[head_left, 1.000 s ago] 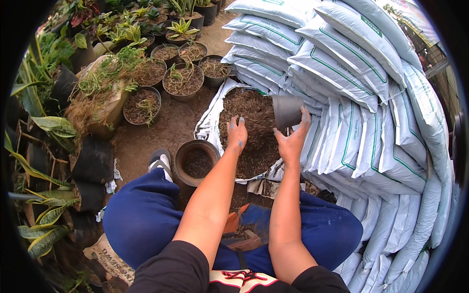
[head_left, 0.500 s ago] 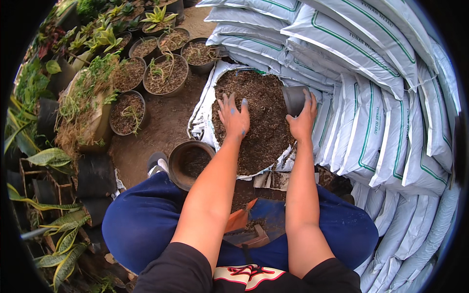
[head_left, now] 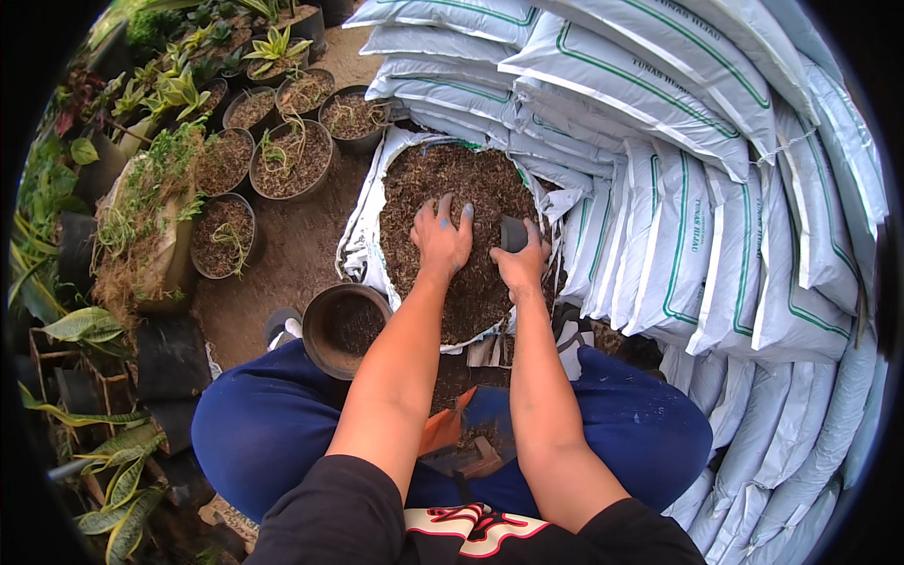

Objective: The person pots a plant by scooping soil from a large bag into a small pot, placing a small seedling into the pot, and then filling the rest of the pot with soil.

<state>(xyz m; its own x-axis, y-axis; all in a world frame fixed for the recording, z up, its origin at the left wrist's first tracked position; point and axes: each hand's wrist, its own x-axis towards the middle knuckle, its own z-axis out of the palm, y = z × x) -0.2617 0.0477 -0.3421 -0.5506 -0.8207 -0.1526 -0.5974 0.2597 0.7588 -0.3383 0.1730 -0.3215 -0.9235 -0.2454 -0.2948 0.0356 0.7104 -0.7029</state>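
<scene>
The right hand (head_left: 521, 266) has its fingers part-closed about the small pot (head_left: 513, 234), thumb on its left side and the other fingers on its right. The pot lies just beyond these fingers, over the right half of the soil (head_left: 471, 174); so much of it is covered that its long axis cannot be told. The left hand (head_left: 443, 240) is palm down on the soil to the pot's left, fingers spread and pointing away from the body, with no thing seen in its grasp; what is under the palm is hidden. A gap parts it from the pot, so the right hand is the nearer. Around the soil runs the white sack (head_left: 363, 221). Left of the left forearm stands the wide pot (head_left: 309, 331), with planted pots (head_left: 331, 166) farther off and stacked bags (head_left: 678, 245) to the right.
</scene>
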